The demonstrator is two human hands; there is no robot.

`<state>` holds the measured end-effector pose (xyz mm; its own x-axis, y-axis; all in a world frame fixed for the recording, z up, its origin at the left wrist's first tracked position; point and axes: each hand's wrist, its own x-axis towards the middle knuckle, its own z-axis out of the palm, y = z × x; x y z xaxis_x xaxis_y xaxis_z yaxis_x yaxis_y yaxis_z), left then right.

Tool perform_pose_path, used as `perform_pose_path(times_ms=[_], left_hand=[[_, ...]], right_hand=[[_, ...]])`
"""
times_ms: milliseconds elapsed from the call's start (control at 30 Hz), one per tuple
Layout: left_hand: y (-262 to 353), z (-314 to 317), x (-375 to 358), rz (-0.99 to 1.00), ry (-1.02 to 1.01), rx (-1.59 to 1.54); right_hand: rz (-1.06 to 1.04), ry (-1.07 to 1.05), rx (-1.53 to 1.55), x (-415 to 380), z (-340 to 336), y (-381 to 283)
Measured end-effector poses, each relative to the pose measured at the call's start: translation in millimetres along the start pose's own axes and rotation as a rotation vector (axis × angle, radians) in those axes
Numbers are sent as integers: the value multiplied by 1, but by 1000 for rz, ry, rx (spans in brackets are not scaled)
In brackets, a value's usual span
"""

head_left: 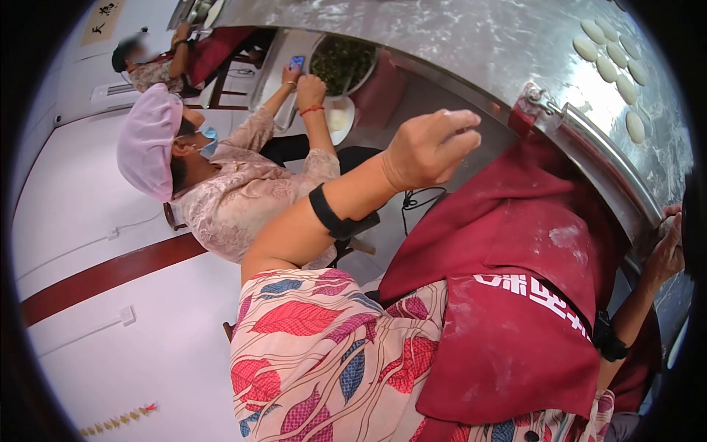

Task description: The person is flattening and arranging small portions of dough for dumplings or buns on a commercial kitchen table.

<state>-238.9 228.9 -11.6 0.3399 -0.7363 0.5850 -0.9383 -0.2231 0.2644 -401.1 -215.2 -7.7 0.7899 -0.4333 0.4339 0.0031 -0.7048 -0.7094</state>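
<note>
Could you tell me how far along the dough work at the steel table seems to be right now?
Done: several flat dough rounds lie in rows on the floured steel table. In hand: nothing visible; the left hand is raised empty, and the right hand rests at the table edge. Left: a co-worker's bowl of chopped greens still looks full, so filling appears to remain.

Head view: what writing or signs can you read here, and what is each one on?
White characters on the red apron: large, but tilted and partly folded, so not surely readable.
Black brush characters on the wall scroll: too small and cut off to read.
Blue phone held by a co-worker: nothing legible.
</note>
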Motion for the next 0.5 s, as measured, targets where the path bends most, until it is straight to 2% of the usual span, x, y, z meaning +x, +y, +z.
perform_pose_path(times_ms=[100,200,400,500], left_hand=[[1,1,-21,-11,-116,-43],[5,12,-44,-93,-130,-35],[10,26,-72,-253,-110,11],[16,30,-75,-321,-101,18]], right_hand=[[-66,15,44,3,5,-8],[80,30,15,-3,-1,7],[148,41,134,-2,-1,20],[61,15,97,1,0,16]])
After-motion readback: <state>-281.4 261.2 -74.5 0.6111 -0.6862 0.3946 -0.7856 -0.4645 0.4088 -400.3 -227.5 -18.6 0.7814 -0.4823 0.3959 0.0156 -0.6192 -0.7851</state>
